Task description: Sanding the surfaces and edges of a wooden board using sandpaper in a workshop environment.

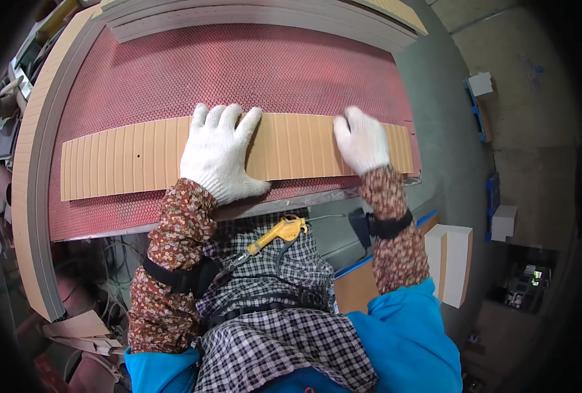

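A long tan grooved strip (297,145) with a small dark hole lies across the red textured mat (238,65). My left hand (219,150), in a white knit glove, rests on the strip with its fingers spread. Further right, over the strip, is my right hand (363,141) in a matching glove. Its fingers are curled in and slightly blurred; anything inside them is hidden. Below the bench edge, in front of my checked apron, hangs a yellow air blow gun (281,234) with a thin metal nozzle. Neither hand touches it.
Stacked long boards (258,19) lie along the far side, and more boards (32,170) line the left. Scrap material (3,144) is heaped beyond them. White-sided boxes (454,262) stand low on the right. Blue pallets (492,200) and floor lie farther right.
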The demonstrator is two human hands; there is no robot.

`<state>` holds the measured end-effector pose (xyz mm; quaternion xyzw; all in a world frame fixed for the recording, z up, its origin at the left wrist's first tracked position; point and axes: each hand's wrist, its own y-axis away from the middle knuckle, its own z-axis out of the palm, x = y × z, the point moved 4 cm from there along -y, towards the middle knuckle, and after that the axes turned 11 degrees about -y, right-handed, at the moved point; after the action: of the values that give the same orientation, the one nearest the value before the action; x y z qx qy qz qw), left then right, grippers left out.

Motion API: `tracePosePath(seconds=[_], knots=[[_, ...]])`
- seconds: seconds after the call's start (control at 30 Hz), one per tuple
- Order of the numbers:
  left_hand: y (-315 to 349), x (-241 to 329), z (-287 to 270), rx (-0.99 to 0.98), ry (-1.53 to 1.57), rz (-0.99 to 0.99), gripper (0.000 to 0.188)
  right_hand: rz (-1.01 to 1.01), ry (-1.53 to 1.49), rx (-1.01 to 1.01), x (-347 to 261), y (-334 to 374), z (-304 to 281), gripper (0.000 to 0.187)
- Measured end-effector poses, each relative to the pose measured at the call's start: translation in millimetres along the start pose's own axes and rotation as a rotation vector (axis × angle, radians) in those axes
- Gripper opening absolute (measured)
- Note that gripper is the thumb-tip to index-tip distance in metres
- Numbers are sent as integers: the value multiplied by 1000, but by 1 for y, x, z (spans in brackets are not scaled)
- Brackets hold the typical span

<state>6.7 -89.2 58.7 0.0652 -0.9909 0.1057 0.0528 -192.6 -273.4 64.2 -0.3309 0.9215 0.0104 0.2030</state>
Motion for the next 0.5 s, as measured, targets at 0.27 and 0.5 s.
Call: tracePosePath(seconds=[0.27,0.5], knots=[[5,-1,0,-42,-27,-29,107,41,-175,17,-16,89,-13,22],[1,1,-1,27,2,3,105,36,37,-8,-1,-11,-1,32]])
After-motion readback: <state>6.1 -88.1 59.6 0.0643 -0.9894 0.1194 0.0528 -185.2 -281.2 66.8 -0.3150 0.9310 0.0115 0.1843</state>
